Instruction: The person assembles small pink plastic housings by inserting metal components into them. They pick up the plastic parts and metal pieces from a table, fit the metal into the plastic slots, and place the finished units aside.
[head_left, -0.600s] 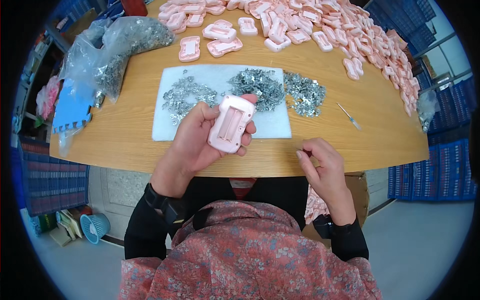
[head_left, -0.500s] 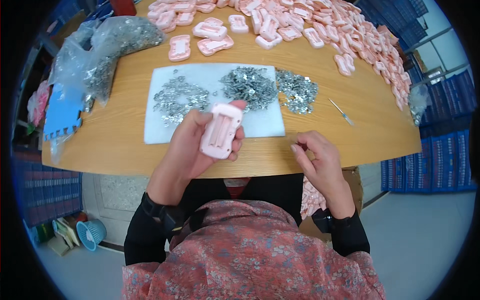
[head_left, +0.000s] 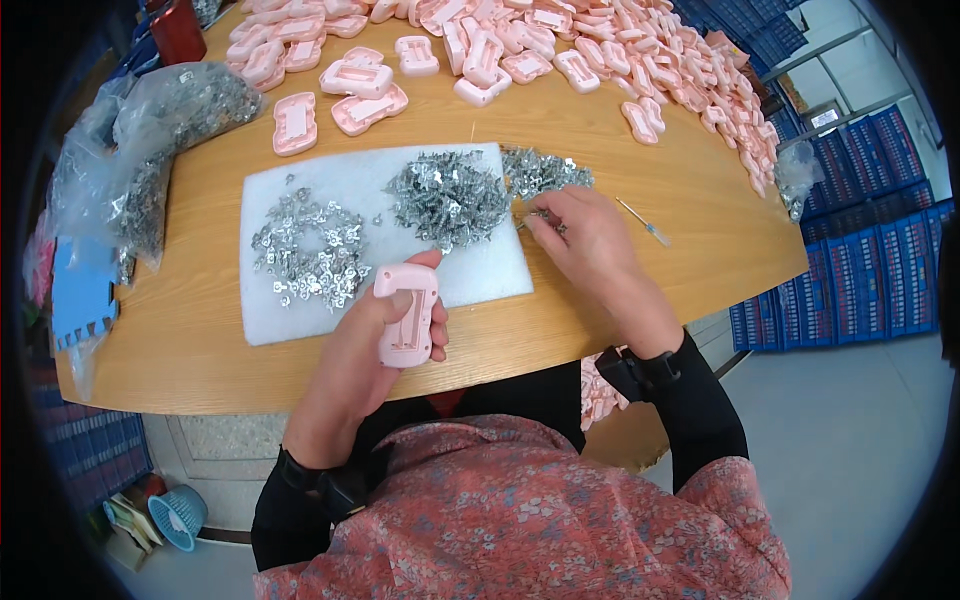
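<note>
Pink casing lies held across the left fingers; whether right fingers hold anything, I cannot tell.

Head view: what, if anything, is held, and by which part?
Left hand: pink plastic casing, gripped by its long sides, thumb over the recess. Right hand: beside small metal pieces, hold unclear.

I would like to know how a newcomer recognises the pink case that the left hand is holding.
On the wooden table lies a white foam sheet. At its near edge, the left hand holds the pink case, recessed side facing the camera. The other pink cases on the table lie loose along its far and right sides; this one alone is held.
</note>
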